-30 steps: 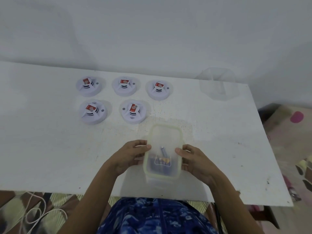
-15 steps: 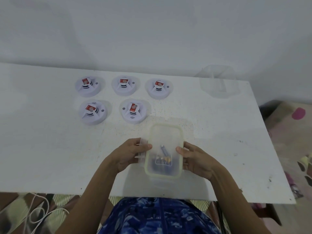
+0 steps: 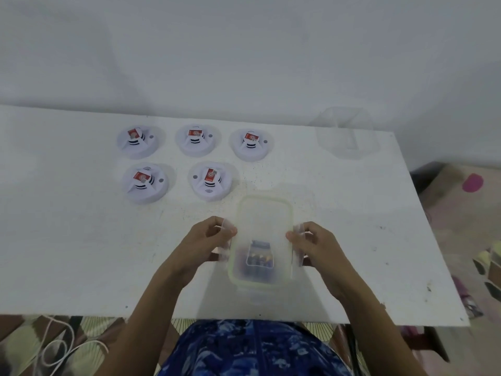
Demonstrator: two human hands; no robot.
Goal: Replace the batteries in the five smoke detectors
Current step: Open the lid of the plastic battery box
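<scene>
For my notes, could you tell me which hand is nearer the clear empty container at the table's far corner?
Right: the right hand is below-left of that container; the left hand is further left.

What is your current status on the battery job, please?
Left hand and right hand gripping side latches of clear lidded plastic box, batteries inside. Five round white smoke detectors untouched. Nothing in the way.

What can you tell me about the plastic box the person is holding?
The plastic box is a see-through rectangle with rounded corners and a pale greenish lid rim. It looks like cloudy, thin plastic. It sits on the white table, near its front edge. Batteries show through the lid. The left hand and right hand each pinch a side latch flap, which stand lifted outward. The lid is on.
</scene>
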